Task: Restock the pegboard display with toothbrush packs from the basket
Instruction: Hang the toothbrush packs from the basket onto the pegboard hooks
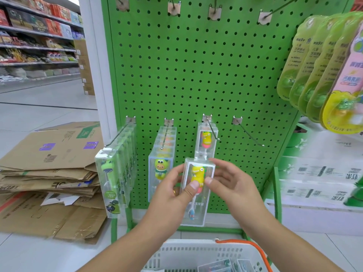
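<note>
The pegboard is bright green, dotted with dark holes. The clear toothbrush pack shows a yellow dinosaur figure over pink. The basket is white with an orange handle. The flattened cardboard is brown with purple labels.

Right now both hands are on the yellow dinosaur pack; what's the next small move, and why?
Probably lift the yellow dinosaur pack up and onto the third hook. The left hand and right hand hold it just below that hook, where one matching yellow pack already hangs with room in front of it. The fourth hook is bare.
</note>
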